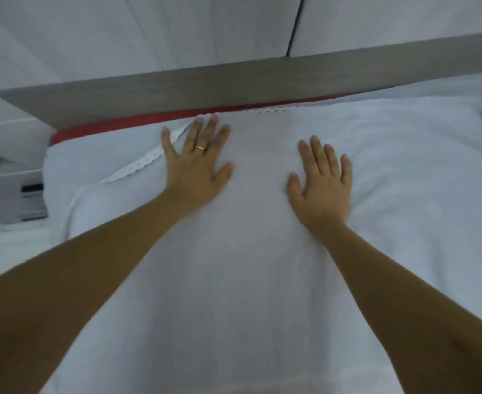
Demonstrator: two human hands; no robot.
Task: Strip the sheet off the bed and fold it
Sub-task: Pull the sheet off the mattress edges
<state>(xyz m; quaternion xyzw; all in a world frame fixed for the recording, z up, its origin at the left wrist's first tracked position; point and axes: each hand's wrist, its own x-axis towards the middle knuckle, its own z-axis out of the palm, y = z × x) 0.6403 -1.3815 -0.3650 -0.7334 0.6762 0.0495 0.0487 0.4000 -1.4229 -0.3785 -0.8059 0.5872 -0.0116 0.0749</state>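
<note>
A white sheet [251, 251] with a scalloped lace edge lies spread over the bed, reaching from the bottom of the view up to the headboard. My left hand [197, 166] lies flat on it near the lace corner, fingers spread and straight, a ring on one finger. My right hand [323, 180] presses flat on the sheet a little to the right and slightly nearer to me, fingers straight. Neither hand grips any cloth. Both forearms stretch out over the sheet.
A grey wooden headboard [234, 83] runs across behind the bed, with a red strip [114, 126] showing below it. White bedding [421, 155] extends to the right. A grey bedside unit [9, 191] stands at the left. White wall panels [149, 32] rise behind.
</note>
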